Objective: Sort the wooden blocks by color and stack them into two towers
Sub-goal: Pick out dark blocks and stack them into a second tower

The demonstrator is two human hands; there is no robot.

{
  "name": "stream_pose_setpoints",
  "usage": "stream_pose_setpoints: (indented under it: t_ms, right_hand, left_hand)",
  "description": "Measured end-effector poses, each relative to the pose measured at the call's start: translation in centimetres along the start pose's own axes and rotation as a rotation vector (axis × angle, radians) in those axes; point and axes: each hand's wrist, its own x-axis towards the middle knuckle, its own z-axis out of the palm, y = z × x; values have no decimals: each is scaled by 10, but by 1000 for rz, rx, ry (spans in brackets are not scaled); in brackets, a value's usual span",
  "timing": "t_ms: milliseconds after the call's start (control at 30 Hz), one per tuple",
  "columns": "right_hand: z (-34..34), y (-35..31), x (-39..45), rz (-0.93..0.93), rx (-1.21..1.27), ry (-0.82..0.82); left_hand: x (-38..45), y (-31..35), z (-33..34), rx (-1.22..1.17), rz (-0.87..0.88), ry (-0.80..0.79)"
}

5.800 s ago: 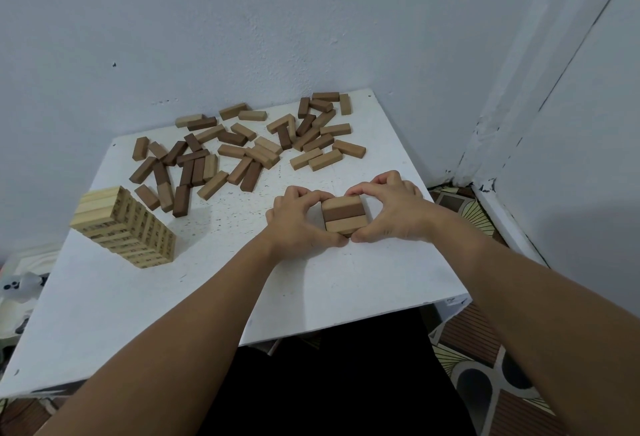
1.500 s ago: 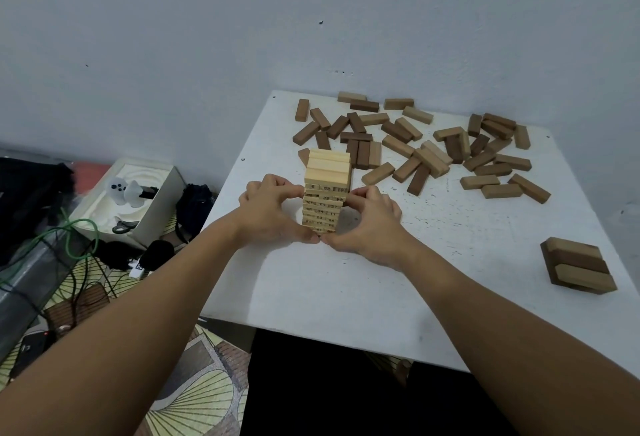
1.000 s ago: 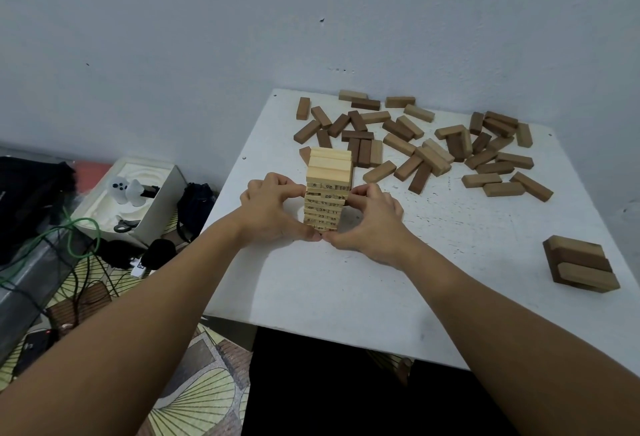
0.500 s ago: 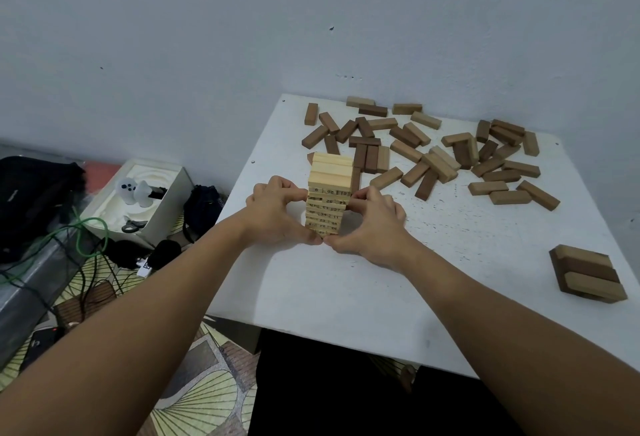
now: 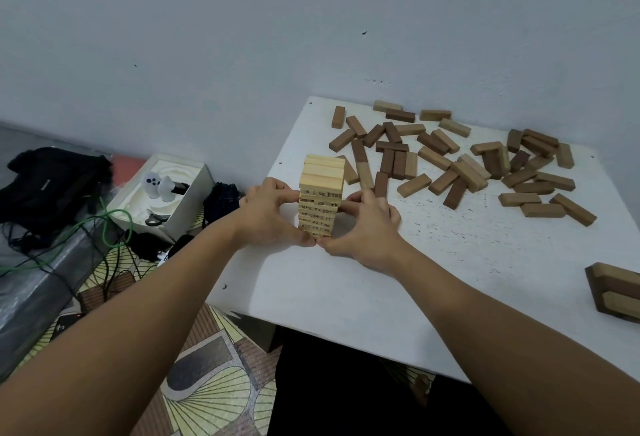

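A tall tower of pale numbered wooden blocks (image 5: pixel 321 183) stands near the left edge of the white table (image 5: pixel 398 283). My left hand (image 5: pixel 270 212) grips its left side, fingers curled round the back and thumb at the base. My right hand (image 5: pixel 363 224) grips the right side the same way, and the two thumbs nearly meet in front of the base. Several loose light and dark brown blocks (image 5: pixel 450 158) lie scattered across the far half of the table. A low stack of brown blocks (image 5: pixel 616 292) sits at the right edge, partly cut off.
The wall runs directly behind the table. On the floor to the left stand a white box with small objects (image 5: pixel 162 190), black bags (image 5: pixel 52 179) and a green cable (image 5: pixel 104 224). The table's left edge is close to the pale tower.
Earlier both hands squared the low brown stack; since then they hold the pale tower. Over the last second the hands and tower have barely shifted; the camera has moved a little.
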Motion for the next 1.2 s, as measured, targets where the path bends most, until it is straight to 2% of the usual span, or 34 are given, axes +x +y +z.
stream_pose_setpoints:
  t_ms: [300,600,733,800,867,1000,1067,1200]
  right_hand:
    - [23,-8,10,-7,-36,0]
    - [26,-7,11,-6,-56,5]
    - [18,-6,4,-19,-86,-88]
    - [13,-2,-5,-34,-53,-134]
    - [10,0,-13,-50,107,-104]
    - [10,-15,-16,-23,670,33]
    - [7,-37,-15,9,884,85]
    - [2,-75,-18,27,1071,163]
  left_hand:
    - [0,-28,-12,-68,-21,-46]
    - [-2,-26,-11,-93,-18,-60]
    - [-9,-22,-22,-19,-24,-143]
    - [-13,-31,-31,-171,13,-165]
    - [-22,-33,-38,-434,29,-89]
    - [-37,2,-39,-857,23,270]
    - [-41,23,-35,-1060,12,334]
    - [-39,55,-23,-1100,10,358]
